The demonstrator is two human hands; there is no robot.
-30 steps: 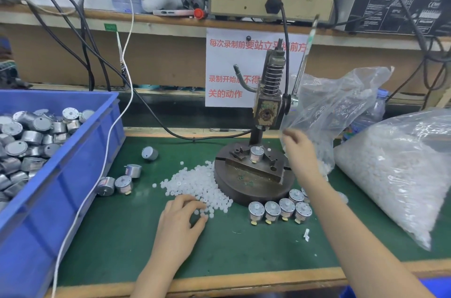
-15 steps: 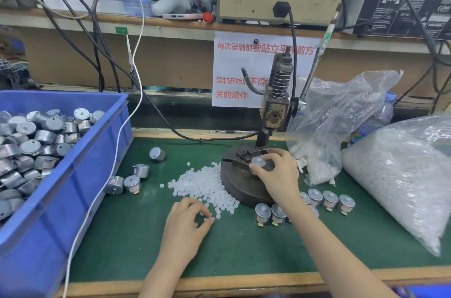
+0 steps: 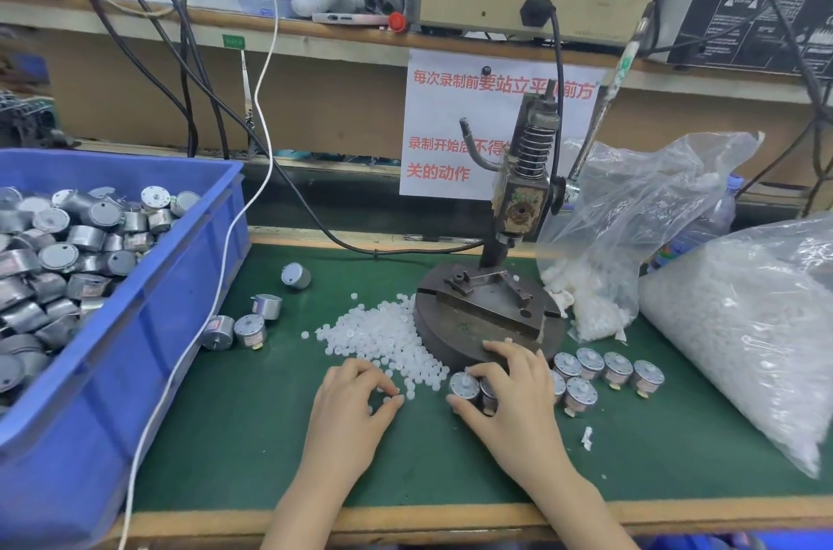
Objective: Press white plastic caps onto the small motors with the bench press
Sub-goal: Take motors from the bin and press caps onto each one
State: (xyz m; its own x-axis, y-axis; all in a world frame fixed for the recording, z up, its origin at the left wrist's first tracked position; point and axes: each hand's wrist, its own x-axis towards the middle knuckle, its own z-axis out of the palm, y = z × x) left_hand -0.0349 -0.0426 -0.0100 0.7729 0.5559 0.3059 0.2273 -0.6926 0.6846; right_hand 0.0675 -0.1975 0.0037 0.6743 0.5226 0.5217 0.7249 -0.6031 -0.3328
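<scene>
Left hand [image 3: 351, 410]: it is nearest you, off the front left of the press base [image 3: 478, 344]. Its fingertips [image 3: 393, 400] curl together at the near fringe of the caps. You cannot tell whether a cap is pinched.
Right hand [image 3: 518, 401]: it sits just in front of the press base, with thumb and fingers curled round one motor.
Motor [image 3: 463, 383]: it stands on the green mat [image 3: 270, 437], just beside the base's front rim. Its flat face is up, so its axis runs straight up and down.
Other motors [image 3: 604, 369]: a short cluster stands at the base's front right, next to your right hand. They look already capped, though that is a judgement.
Caps [image 3: 383, 337]: a loose white pile lies against the base's front left, under your left fingertips.
Seat [image 3: 487, 295]: the metal fixture on top of the base lies straight beyond your right hand, and no motor shows in it.
What the move turns on: the seat is up and away from your grip. Your right hand is the nearer one, so you should keep the motor upright as it goes in. Your left hand is nearer the caps.
Ram and spring [image 3: 525, 189]: they rise from the back of the base.
Lever [image 3: 606, 112]: it slants up from the base's right rear.
Blue bin [image 3: 148, 292]: it is well left of the base and full of motors.
Bags of caps [image 3: 743, 324]: they are to the right of the base.
</scene>
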